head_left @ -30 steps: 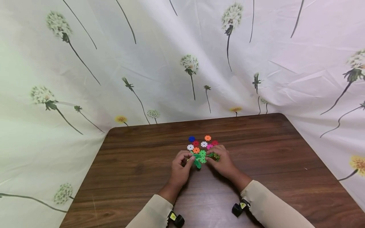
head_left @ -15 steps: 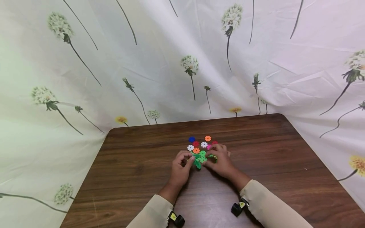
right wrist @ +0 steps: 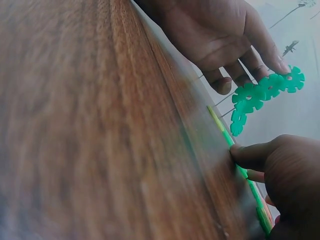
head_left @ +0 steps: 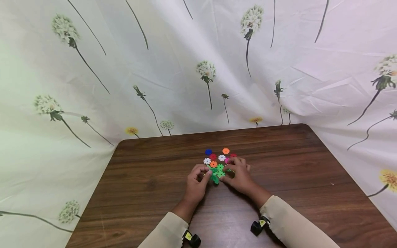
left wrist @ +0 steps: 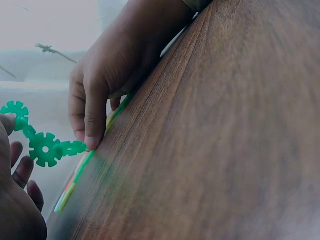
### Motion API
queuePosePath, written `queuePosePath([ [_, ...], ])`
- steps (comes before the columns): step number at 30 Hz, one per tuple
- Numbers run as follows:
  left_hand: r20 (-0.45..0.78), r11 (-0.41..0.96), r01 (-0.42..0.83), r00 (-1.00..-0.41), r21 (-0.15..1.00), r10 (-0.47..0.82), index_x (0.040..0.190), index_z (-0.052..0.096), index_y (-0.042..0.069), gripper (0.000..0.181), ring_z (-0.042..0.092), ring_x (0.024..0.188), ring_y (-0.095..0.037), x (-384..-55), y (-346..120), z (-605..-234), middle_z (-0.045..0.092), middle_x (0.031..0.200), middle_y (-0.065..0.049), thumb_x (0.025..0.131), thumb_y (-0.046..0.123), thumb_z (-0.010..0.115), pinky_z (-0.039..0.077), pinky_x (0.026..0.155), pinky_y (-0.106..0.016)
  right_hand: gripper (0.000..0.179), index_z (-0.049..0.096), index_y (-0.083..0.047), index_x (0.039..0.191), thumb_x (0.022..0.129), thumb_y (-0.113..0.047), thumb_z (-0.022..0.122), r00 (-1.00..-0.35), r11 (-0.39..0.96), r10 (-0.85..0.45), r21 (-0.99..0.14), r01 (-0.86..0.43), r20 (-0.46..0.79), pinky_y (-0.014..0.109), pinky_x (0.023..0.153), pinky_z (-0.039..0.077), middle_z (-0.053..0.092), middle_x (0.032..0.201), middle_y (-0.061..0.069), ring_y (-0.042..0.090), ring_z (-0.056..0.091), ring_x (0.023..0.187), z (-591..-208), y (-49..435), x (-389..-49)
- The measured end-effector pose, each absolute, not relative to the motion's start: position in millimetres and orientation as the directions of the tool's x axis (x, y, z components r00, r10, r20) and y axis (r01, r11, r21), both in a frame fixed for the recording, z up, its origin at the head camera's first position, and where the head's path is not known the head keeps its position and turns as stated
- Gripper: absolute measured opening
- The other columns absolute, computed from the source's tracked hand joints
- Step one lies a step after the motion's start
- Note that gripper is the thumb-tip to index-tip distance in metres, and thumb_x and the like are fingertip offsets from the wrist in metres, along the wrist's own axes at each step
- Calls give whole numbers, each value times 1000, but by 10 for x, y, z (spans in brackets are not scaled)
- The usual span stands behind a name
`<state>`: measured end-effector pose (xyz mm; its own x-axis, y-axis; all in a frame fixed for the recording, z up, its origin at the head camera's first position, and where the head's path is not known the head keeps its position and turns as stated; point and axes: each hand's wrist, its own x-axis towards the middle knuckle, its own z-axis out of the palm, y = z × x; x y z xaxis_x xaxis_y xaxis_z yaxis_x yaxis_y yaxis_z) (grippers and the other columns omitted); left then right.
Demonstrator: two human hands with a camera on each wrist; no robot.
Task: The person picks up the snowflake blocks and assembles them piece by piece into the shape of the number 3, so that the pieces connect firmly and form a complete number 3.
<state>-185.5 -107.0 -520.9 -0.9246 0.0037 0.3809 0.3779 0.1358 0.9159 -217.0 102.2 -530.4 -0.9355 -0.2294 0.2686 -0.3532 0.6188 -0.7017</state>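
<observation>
Yellow labels [head_left: 188,236] mark the black wrist devices [head_left: 194,240] behind both hands; any print on them is too small to read. The left hand [head_left: 196,179] pinches one end of a green chain of notched discs [left wrist: 46,149], which hangs in the air from its thumb and fingers toward the right hand [head_left: 240,177]. The right hand's thumb and fingers bend down to the light green discs [head_left: 220,167] lying flat just right of the chain; whether they pinch one, I cannot tell. Just beyond the left hand's pinch lie an orange disc [head_left: 213,164] and a white disc [head_left: 206,161], then a red disc [head_left: 213,157] and a blue disc [head_left: 208,152]. A pink disc [head_left: 227,160] sits directly beyond the right fingers, which partly cover it. The brown table [head_left: 149,193] spreads beneath, and flower-printed cloth [head_left: 173,82] rises behind its far edge.
</observation>
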Motion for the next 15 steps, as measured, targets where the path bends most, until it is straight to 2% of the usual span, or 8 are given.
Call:
queuePosePath([
  [7, 375, 141, 372, -927, 917, 6, 104, 75, 4, 4, 63, 99, -8, -1854, -1077, -5209, 72, 115, -21, 104, 8, 74, 51, 80, -23, 17, 78, -12, 97, 88, -16, 92, -943, 603, -237, -726, -330, 232, 67, 112, 22, 59, 146, 20, 47, 38, 143, -5269, 1020, -2167],
  [11, 367, 150, 365, -930, 919, 8, 103, 76, 7, 3, 64, 99, -8, -1848, -1081, -5204, 72, 114, -18, 104, 8, 73, 51, 81, -23, 20, 75, -13, 96, 87, -14, 92, -946, 590, -236, -741, -320, 221, 66, 111, 21, 59, 144, 19, 46, 39, 142, -5279, 1027, -2175],
  [15, 365, 147, 362, -931, 920, 13, 104, 76, 4, 5, 64, 99, -8, -1844, -1081, -5194, 72, 115, -20, 104, 8, 73, 51, 81, -22, 24, 71, -17, 96, 87, -16, 92, -945, 593, -232, -736, -325, 231, 65, 112, 22, 67, 137, 14, 43, 43, 139, -5308, 1040, -2180],
])
